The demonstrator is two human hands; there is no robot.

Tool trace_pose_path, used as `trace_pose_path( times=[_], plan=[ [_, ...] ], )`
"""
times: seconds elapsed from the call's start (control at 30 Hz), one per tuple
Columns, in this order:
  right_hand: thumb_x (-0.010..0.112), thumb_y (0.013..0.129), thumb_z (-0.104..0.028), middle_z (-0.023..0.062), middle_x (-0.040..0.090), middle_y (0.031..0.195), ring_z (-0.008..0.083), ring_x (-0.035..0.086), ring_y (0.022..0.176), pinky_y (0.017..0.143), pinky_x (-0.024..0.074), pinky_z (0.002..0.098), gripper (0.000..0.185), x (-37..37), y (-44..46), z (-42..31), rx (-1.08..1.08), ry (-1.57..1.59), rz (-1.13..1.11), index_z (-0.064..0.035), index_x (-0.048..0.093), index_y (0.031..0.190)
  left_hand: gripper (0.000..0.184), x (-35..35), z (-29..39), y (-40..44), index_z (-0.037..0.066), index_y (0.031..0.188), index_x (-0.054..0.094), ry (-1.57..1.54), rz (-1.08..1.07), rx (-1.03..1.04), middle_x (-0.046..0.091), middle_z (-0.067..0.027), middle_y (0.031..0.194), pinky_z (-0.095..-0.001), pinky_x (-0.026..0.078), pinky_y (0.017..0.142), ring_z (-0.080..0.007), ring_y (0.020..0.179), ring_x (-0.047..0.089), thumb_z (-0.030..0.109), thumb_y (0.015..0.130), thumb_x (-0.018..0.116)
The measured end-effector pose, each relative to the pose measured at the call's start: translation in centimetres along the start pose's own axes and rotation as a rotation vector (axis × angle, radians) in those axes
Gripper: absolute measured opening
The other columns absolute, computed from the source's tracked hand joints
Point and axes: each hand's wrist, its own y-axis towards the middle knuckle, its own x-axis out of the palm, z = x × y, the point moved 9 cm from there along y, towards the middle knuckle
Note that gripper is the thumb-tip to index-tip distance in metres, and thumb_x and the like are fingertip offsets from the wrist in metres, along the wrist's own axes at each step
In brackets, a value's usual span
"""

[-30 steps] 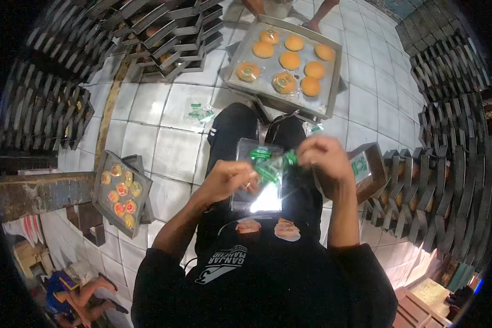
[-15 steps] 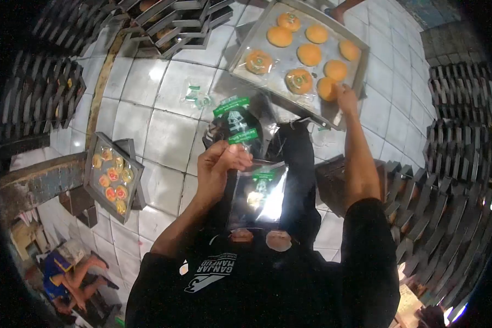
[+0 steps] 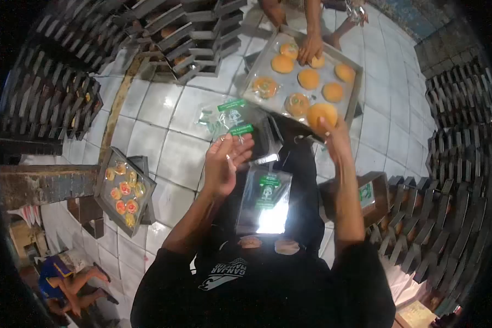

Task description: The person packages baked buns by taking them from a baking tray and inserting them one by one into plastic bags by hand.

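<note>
My right hand point(image 3: 338, 143) has its fingers round a golden round bun point(image 3: 321, 115), raised over the near right edge of the metal tray point(image 3: 359, 82). In my left hand point(image 3: 223, 163) is the edge of a clear plastic bag point(image 3: 234, 116) with green and white print. The bag extends from the fingertips toward the tray. On my lap rests a stack of similar clear bags point(image 3: 267, 199), bright with glare. Several buns point(image 3: 308, 79) lie in the tray, some bare and some wrapped, such as the wrapped bun point(image 3: 298, 104).
Another person's hand point(image 3: 311, 48) reaches into the tray's far side. A tray of small decorated breads point(image 3: 127, 188) is at the left. Stacked dark trays point(image 3: 459, 142) line the right side. A brown box point(image 3: 377, 205) stands by my right arm. Someone sits at lower left point(image 3: 65, 281).
My right hand has lifted a bun from the tray and come nearer my left hand. Another person's hand has entered the tray's far side. The whole view has shifted slightly.
</note>
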Motion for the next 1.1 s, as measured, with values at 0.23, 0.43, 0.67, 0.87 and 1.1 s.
trace_pose_path(
  times=[0.23, 0.43, 0.67, 0.87, 1.1],
  plan=[
    [0.078, 0.074, 0.003, 0.0175, 0.062, 0.123, 0.0376, 0.063, 0.113, 0.096, 0.0531, 0.0387, 0.05, 15.1, -20.6, -10.5, -0.885, -0.684, -0.302, -0.0036, 0.061, 0.12, 0.026, 1.4, -2.4, 3.9, 0.002, 0.11, 0.056, -0.26, 0.01, -0.081, 0.066, -0.013, 0.105, -0.0466, 0.06, 0.084, -0.0288, 0.105, 0.07, 0.018, 0.097, 0.072],
    [0.077, 0.067, 0.007, 0.0165, 0.061, 0.119, 0.0381, 0.062, 0.113, 0.097, 0.0529, 0.0475, 0.052, 14.0, -21.2, -11.1, -1.094, -0.826, -0.049, -0.0043, 0.063, 0.116, 0.044, 6.1, -1.3, -2.3, 0.004, 0.123, 0.061, -0.178, -0.159, -0.138, 0.069, -0.0082, 0.119, -0.0424, 0.057, 0.083, -0.0223, 0.101, 0.069, 0.043, 0.103, 0.055],
    [0.073, 0.081, -0.004, 0.0239, 0.055, 0.143, 0.0397, 0.048, 0.14, 0.12, 0.0288, 0.0583, 0.061, 19.6, -22.0, -5.5, -0.766, -0.796, -0.406, -0.0029, 0.057, 0.139, 0.045, 1.5, -3.5, -1.4, 0.007, 0.132, 0.059, -0.427, -0.297, -0.29, 0.066, -0.009, 0.128, -0.0449, 0.048, 0.106, -0.0274, 0.116, 0.064, 0.042, 0.108, 0.044],
    [0.063, 0.086, 0.001, 0.0232, 0.055, 0.144, 0.0398, 0.045, 0.142, 0.121, 0.0278, 0.0578, 0.056, 20.4, -21.4, -7.2, -0.947, -1.011, -0.326, -0.002, 0.055, 0.141, 0.047, 3.4, -2.5, -6.0, 0.009, 0.147, 0.046, -0.21, -0.285, 0.099, 0.055, -0.0084, 0.145, -0.0403, 0.042, 0.113, -0.0235, 0.132, 0.054, 0.038, 0.11, 0.045],
    [0.063, 0.09, -0.006, 0.0184, 0.064, 0.127, 0.037, 0.059, 0.124, 0.116, 0.0345, 0.0545, 0.035, 21.0, -17.2, -7.6, -0.894, -1.05, -0.361, -0.006, 0.062, 0.125, 0.045, 4.7, -1.9, -2.4, 0.008, 0.132, 0.059, -0.324, -0.148, 0.245, 0.065, -0.0081, 0.131, -0.0421, 0.046, 0.108, -0.0244, 0.122, 0.061, 0.044, 0.106, 0.052]
  ],
)
